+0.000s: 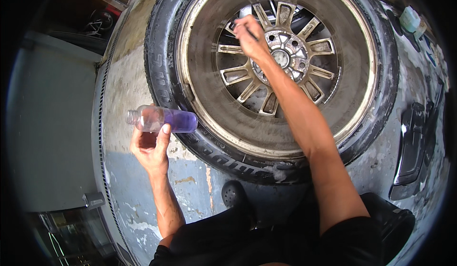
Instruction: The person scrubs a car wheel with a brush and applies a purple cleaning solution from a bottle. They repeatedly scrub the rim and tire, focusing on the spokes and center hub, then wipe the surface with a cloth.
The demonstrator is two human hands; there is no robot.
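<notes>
My left hand [151,151] grips a clear plastic bottle [181,121] that lies tilted almost level, its uncapped neck pointing left. Purple liquid gathers at the bottle's base end, beside the tyre [162,82]. Over the upper left spokes of the dirty alloy wheel [285,14], my right hand [250,38] is closed around a slim dark tool [252,35]. Motion blur and the fingers hide the tool's working end, so its kind is unclear. The wheel lies flat with its brown-stained inner barrel facing up, and my right forearm crosses it.
Worn blue-grey concrete floor [138,190] surrounds the tyre. A black shoe [234,195] stands close to its near edge. At right are black plastic parts [412,144] and a translucent container [409,19]. A drain grating [101,123] runs along the left.
</notes>
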